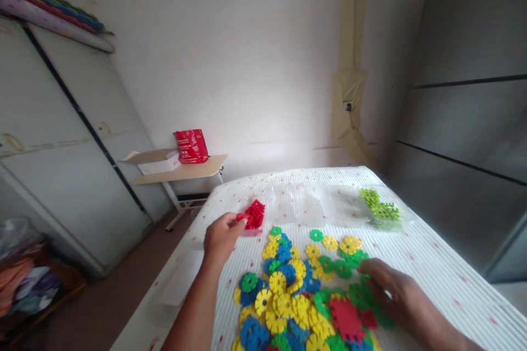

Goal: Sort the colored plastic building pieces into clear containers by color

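Observation:
My left hand (pixel 222 237) is at the near left side of a clear container holding red square notched pieces (pixel 256 213). Its thumb and fingers pinch a red plastic piece (pixel 242 217) at the container's edge. On the right, my right hand (pixel 393 285) hovers low over green notched discs (pixel 362 295), its fingers curved and apart with nothing visible in them. Between the hands spreads a heap of yellow (pixel 284 305), blue (pixel 253 333) and green snowflake discs. A larger red square piece (pixel 346 319) lies on the heap near my right hand, a small red one (pixel 368 319) beside it.
Lime-green pieces (pixel 381 208) sit in a clear container at the table's far right. More clear containers (pixel 313 208) stand between it and the red one. The striped tablecloth (pixel 444 290) covers the table. A side desk (pixel 197 169) bears a red bag (pixel 191 147).

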### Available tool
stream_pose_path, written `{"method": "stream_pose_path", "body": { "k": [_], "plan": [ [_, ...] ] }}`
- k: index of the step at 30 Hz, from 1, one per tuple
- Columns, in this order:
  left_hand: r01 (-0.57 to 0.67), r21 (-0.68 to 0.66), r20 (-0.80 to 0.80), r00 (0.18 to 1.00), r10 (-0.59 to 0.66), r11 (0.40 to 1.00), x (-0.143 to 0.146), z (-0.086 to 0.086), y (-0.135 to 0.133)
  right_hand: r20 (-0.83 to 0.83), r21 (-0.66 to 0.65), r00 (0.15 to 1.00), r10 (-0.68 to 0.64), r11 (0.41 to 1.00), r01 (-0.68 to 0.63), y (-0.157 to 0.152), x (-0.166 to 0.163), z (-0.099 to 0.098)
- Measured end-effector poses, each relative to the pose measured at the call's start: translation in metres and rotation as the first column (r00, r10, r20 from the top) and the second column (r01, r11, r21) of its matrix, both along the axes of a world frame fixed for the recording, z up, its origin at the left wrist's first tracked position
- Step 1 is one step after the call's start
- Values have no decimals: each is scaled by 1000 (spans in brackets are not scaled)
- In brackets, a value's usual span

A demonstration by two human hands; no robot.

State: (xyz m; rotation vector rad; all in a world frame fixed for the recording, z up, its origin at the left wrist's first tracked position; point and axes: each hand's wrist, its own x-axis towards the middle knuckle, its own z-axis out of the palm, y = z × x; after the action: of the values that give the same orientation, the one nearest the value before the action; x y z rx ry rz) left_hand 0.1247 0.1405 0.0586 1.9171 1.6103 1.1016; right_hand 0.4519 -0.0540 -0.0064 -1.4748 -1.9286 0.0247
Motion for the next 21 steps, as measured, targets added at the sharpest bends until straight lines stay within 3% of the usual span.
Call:
{"method": "stream_pose_path", "body": {
  "k": [3, 6, 8, 10, 12, 14, 17, 21],
  "plan": [
    [-112, 24, -183, 976, 115, 993, 13, 9, 21, -34, -52, 999, -9, 999, 7, -12, 8, -1],
    [-163, 45, -304, 938, 169, 986, 28, 8, 19, -43, -53, 999, 5, 999, -7, -15, 7, 1],
    [-48, 52, -272, 960, 60, 998, 38, 3, 2, -22, -50, 1000, 9, 999, -10, -13, 4, 3],
    [224, 35, -184, 959, -214, 974, 47, -5, -23, 11, -39, 1000, 21, 999, -20, -10, 2, 2],
    [528, 4, -176, 836, -520, 849, 55, -16, -51, 43, -15, 998, 35, 999, -34, -7, 1, -1],
    [655, -39, -239, 727, -644, 754, 61, -28, -76, 62, -5, 997, 47, 999, -46, -6, 1, -5],
    [683, -79, -356, 661, -660, 726, 65, -42, -94, 77, -8, 996, 55, 998, -54, -6, 1, -11],
    [599, -35, -455, 703, -546, 800, 61, -48, -94, 112, 5, 993, 39, 999, -40, -7, 4, -16]
  ]
}}
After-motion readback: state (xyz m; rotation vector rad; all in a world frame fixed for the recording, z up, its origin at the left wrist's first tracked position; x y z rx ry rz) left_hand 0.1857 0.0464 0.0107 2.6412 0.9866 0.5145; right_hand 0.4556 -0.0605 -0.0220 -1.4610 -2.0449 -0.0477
